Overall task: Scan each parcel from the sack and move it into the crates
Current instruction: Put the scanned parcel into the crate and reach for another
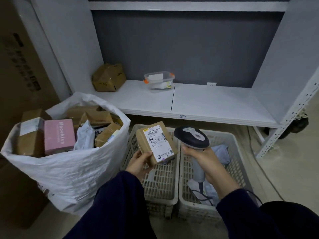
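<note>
Left hand [138,163] fingers grip a small brown labelled cardboard parcel [156,143], right hand [205,163] fingers clasp a grey handheld scanner [192,137], while the white woven sack [69,163] sits full and the two beige plastic crates [179,192] hold few parcels.

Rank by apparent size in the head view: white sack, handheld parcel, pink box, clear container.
1. white sack
2. handheld parcel, though nearness may inflate it
3. pink box, partly buried
4. clear container

- The white label [158,143] on the parcel [143,140] gripped by the left hand [139,163] reads "5020 T098-69 69" above barcodes and "T098" lower down; the finer print is illegible.
- The pink box [59,136] in the sack [69,169], left of that hand, reads roughly "Mooekiss".
- The big carton [20,66] at far left carries dark print, blurred.
</note>
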